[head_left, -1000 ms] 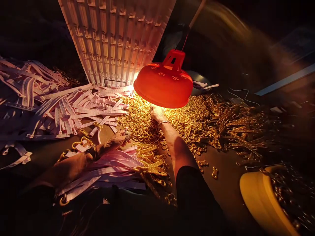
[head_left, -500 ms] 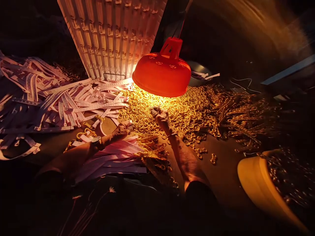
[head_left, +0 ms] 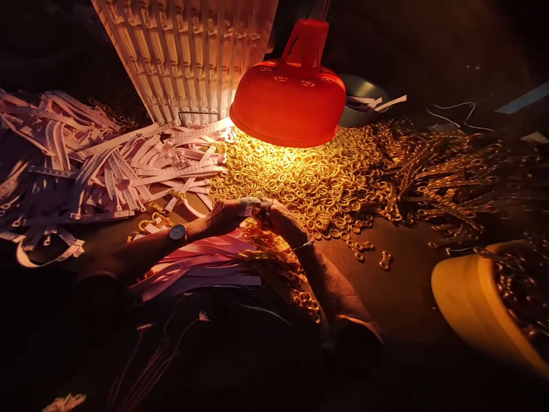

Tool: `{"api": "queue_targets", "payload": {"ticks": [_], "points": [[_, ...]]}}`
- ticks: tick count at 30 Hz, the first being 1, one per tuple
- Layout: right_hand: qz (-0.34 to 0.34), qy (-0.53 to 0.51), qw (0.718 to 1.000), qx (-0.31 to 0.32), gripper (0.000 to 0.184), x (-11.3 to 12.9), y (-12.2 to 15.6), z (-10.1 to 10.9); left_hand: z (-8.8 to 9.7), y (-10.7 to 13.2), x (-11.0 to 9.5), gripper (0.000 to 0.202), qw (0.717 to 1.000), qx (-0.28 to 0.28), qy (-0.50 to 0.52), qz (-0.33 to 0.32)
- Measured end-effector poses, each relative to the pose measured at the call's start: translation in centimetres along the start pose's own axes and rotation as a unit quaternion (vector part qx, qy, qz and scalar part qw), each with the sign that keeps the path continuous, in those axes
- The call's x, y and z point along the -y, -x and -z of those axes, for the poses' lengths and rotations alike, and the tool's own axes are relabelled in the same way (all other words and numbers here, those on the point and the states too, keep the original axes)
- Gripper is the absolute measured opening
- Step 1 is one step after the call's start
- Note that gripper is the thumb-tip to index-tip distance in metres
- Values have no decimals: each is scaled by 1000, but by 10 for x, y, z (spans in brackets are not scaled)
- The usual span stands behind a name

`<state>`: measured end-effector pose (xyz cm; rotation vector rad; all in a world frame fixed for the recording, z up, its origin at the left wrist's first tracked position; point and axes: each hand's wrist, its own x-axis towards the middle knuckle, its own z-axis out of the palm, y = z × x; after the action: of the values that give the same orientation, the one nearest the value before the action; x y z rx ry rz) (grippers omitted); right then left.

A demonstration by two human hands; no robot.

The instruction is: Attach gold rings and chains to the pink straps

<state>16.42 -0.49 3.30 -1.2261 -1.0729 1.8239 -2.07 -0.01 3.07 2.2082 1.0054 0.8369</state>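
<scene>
My left hand (head_left: 227,217), with a watch on its wrist, is closed on a pink strap (head_left: 246,212), of which only a small end shows. Against its fingertips, my right hand (head_left: 274,217) is curled closed; whatever it pinches is too small and shaded to make out. Behind both hands spreads a heap of gold-coloured metal links (head_left: 295,183). Beneath my left forearm lies a bundle of pink straps (head_left: 206,254), with gold-coloured pieces (head_left: 274,257) at their right ends.
A red lamp (head_left: 287,106) hangs low over the links. Loose pale straps (head_left: 115,166) pile up at left, before a ribbed panel (head_left: 184,57). Braided gold strands (head_left: 441,183) lie at right. A yellow container (head_left: 458,286) with dark metal pieces stands front right; a bowl (head_left: 362,91) sits behind.
My right hand has come back from the link heap to meet my left hand. My left hand has moved slightly right and up. The camera view has shifted a little.
</scene>
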Motion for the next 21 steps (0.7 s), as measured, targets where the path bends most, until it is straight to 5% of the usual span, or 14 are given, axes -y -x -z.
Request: {"api": "queue_targets", "payload": {"ticks": [5, 10, 15, 21], "points": [[-8, -33, 999, 1, 14, -12, -8, 1, -17, 2, 11, 15, 997, -55, 19, 59], [52, 24, 997, -46, 21, -17, -9, -2, -20, 0, 5, 28, 972, -87, 176, 129], [144, 107, 978, -102, 32, -5, 9, -14, -18, -4, -4, 29, 927, -72, 318, 187], [237, 221, 932, -160, 40, -1, 19, -23, -14, -6, -8, 31, 916, -27, 342, 210]]}}
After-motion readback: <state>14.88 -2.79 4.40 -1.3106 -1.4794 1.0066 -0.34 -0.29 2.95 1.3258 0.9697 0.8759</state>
